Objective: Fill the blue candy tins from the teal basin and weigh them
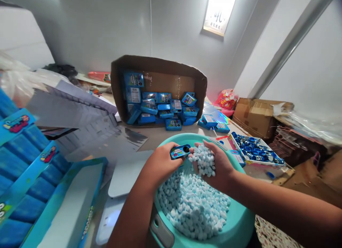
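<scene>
My left hand (161,164) is closed around a small blue candy box (178,151), with a round dark hole facing up at its right end. Close beside that hole, my right hand (220,162) is cupped, palm up, with a heap of pale blue candies (204,159) in it. Both hands are above a turquoise basin (243,212). Many loose pale blue candies (197,212) fill the bottom of the basin. Part of the box is hidden by the fingers of my left hand.
Behind the basin, a cardboard box (160,61) lies tipped with blue packs (149,106) inside. Blue caps (253,148) fill a tray at right. A white scale (128,175) stands left of the basin, near display boxes (21,166). More cartons (252,116) are at right.
</scene>
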`<state>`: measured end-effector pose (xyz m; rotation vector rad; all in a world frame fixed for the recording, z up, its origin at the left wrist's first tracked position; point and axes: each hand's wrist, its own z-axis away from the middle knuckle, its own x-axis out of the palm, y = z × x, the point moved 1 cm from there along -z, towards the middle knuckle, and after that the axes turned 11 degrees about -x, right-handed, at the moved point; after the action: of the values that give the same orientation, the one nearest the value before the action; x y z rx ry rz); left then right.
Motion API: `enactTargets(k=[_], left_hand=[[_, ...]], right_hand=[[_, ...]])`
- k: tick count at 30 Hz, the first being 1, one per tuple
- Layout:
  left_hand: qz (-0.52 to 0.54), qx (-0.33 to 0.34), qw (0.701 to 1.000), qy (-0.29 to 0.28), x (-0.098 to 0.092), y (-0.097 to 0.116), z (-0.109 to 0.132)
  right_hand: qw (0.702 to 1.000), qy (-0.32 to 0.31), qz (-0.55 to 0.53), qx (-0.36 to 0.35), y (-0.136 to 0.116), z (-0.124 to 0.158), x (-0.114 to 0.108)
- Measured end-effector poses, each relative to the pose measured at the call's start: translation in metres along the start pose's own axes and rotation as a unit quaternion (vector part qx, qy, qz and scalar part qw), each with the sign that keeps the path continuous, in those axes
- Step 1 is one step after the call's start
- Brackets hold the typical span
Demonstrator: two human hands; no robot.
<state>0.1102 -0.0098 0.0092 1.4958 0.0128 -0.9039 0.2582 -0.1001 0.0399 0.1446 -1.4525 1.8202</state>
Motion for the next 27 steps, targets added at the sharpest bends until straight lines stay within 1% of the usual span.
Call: enactTargets(k=[2, 4, 8, 10, 15, 22, 27], left_hand=[[-0.012, 0.036, 0.999, -0.011, 0.0, -0.001, 0.002], [-0.019, 0.068, 0.997, -0.033, 0.001, -0.002, 0.005], [0.006, 0.078, 0.994, -0.07, 0.0, -0.003, 0.009], [0.016, 0.082, 0.994, -0.076, 0.0, -0.002, 0.01], [0.025, 0.095, 0.993, -0.072, 0.0, 0.0, 0.012], [0.03, 0.087, 0.993, -0.072, 0.0, 0.0, 0.009], [0.013, 0.083, 0.995, -0.056, 0.002, -0.001, 0.008]], right_hand=[[0.998, 0.022, -0.057, -0.007, -0.008, -0.007, 0.009], [0.994, 0.034, -0.105, -0.023, -0.015, -0.016, 0.018], [0.987, 0.027, -0.138, -0.074, -0.023, -0.037, 0.029], [0.986, 0.033, -0.143, -0.081, -0.023, -0.044, 0.028], [0.987, 0.044, -0.14, -0.066, -0.017, -0.049, 0.02], [0.989, 0.0, -0.126, -0.077, -0.013, -0.055, 0.013], [0.989, 0.012, -0.13, -0.073, -0.016, -0.056, 0.009]])
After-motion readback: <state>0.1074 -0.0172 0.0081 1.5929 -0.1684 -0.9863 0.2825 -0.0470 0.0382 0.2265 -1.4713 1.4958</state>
